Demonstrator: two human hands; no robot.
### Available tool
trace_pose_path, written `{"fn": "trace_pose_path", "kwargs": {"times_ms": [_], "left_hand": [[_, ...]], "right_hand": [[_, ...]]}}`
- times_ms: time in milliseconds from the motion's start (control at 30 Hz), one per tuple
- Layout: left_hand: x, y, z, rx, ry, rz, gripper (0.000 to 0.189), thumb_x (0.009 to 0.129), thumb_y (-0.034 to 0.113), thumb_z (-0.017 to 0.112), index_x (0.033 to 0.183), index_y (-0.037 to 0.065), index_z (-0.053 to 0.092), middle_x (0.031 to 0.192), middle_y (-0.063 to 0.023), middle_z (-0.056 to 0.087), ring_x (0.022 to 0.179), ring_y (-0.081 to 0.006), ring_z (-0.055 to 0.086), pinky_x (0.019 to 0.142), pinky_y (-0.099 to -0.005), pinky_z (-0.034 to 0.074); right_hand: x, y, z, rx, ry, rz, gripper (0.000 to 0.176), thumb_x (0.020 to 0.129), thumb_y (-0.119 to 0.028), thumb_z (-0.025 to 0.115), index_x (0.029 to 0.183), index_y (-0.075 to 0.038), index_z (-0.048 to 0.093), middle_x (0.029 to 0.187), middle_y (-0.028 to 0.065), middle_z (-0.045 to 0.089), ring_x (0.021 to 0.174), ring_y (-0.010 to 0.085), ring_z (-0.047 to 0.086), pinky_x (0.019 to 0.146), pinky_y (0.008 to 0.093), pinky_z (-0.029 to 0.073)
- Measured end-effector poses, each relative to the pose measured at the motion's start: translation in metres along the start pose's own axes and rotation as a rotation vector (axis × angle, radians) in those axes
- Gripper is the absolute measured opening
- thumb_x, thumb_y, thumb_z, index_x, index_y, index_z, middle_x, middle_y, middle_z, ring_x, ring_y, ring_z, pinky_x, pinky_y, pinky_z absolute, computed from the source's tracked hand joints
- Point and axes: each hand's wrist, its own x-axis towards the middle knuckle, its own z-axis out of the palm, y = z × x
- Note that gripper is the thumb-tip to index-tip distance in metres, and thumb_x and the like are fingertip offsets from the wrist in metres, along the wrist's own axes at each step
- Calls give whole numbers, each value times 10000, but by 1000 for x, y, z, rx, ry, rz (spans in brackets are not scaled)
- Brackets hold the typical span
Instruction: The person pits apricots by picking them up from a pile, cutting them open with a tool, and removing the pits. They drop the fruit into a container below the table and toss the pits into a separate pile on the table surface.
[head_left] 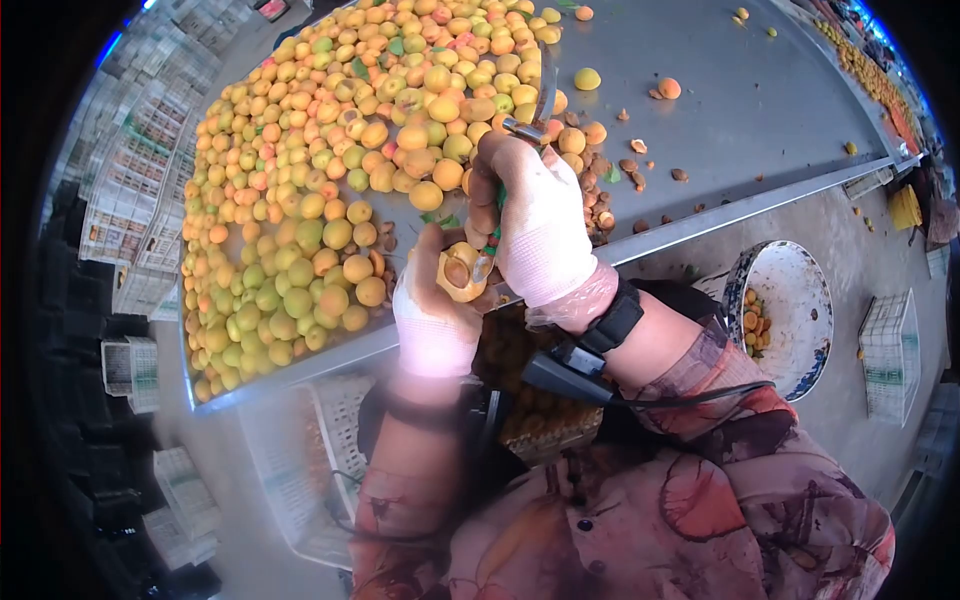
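My left hand (437, 292), in a white fingerless-tipped glove, is closed around an apricot (460, 272) that is cut open with its brown stone showing. My right hand (540, 205), gloved the same way, grips a small metal pitting tool (483, 267). Its shiny tip touches the right side of the cut fruit, while most of the handle is hidden by my fingers. Just beyond both hands lies a large heap of whole apricots (300, 160) on a metal table (690, 130). Loose apricot stones (597, 200) are piled right of my right hand.
The table's raised metal edge (720, 213) runs in front of me. A white basin (800, 300) with some fruit stands on the floor at right. Below my arms are a white plastic crate (340, 420) and fruit in shadow. Stacked crates (130, 200) line the left.
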Motion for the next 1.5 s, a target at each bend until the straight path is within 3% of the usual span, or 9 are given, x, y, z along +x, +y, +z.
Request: {"fn": "trace_pose_path", "kwargs": {"times_ms": [167,233,433,700,967,1033,1067,1133,1500], "left_hand": [[3,-8,8,-113,13,-127,435,689,-41,712,1087,16,545,930,-149,648,829,-319,666,729,-376,526],[1,9,7,184,61,152,411,710,-18,716,1081,26,545,930,-160,651,839,-335,665,729,-384,525],[-4,28,18,305,146,179,396,757,33,729,1097,16,528,939,-179,654,852,-368,661,740,-421,523],[-5,11,39,95,243,129,380,788,30,734,1090,-10,506,969,-196,634,871,-374,639,771,-406,510],[3,8,41,129,268,291,330,823,-69,658,1096,-3,484,935,-146,588,813,-296,586,742,-364,485],[3,7,43,-775,268,-113,325,847,-85,618,1125,-8,467,966,-146,566,853,-276,571,761,-360,477],[4,8,42,-772,270,-112,325,847,-85,618,1125,-8,467,966,-146,566,853,-276,571,761,-360,477],[6,11,39,142,289,450,341,863,-113,574,1161,-11,442,1021,-151,550,895,-262,560,779,-367,476],[4,35,44,50,313,365,144,922,-77,482,1026,4,425,1024,-154,561,901,-252,565,827,-351,486]], "right_hand": [[-2,-2,3,139,111,224,283,971,-196,413,773,-22,514,613,38,490,494,123,459,468,281,390],[-1,-1,2,125,149,219,290,970,-196,415,756,-26,512,607,38,488,490,122,456,469,282,392],[8,29,-9,-198,227,-144,293,969,-201,438,741,-30,508,599,38,480,484,122,455,463,285,384],[16,11,-7,472,429,422,267,931,-242,484,721,-78,476,644,5,441,462,102,382,408,273,276],[26,15,-7,770,550,639,179,917,-200,483,762,-131,426,622,-27,358,431,93,264,397,256,204],[27,17,-8,819,540,647,187,918,-196,480,755,-131,413,622,-30,354,431,93,256,396,254,201],[28,16,-9,846,536,659,192,919,-191,477,751,-132,404,615,-34,344,429,93,247,392,252,196],[28,16,-9,878,532,675,197,920,-185,473,747,-133,394,607,-38,334,426,92,238,388,251,191],[25,16,-18,945,475,586,196,904,-204,499,741,-113,440,613,-4,369,427,133,291,408,281,265]]}}
